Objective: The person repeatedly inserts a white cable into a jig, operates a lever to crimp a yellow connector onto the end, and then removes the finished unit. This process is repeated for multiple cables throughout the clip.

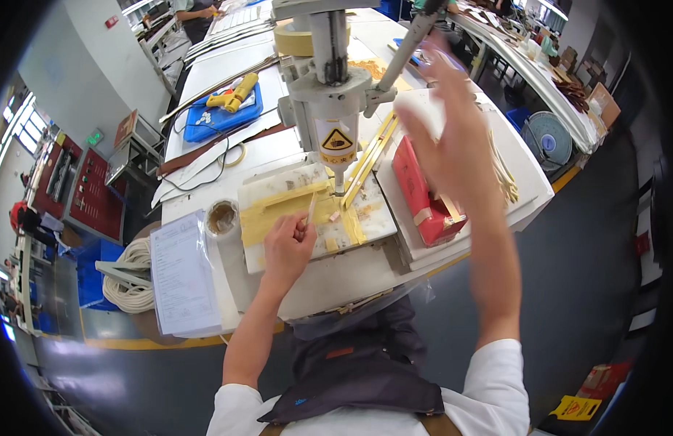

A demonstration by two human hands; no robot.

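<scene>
My left hand (287, 247) is closed, pinching a thin pale strip (311, 207) that points up toward the tip of a hand press (338, 174). Under the tip lies a white block (380, 216) partly covered with yellow tape (267, 222). My right hand (456, 138) is raised, blurred by motion, with thumb and fingers apart. Its fingers are near the press's grey lever (409, 54); I cannot make out any contact. Below it stands a red box (416, 192) with tape on it. Narrow yellow strips (369, 161) lie slanted beside the press tip.
A round cup (222, 219) and a printed sheet in a plastic sleeve (180, 272) lie to the left. Farther back, a blue tray (223, 114) holds a yellow glue gun (238, 93). Rope coils (130, 280) sit low at left, a fan (546, 138) at right. Other people work in the background.
</scene>
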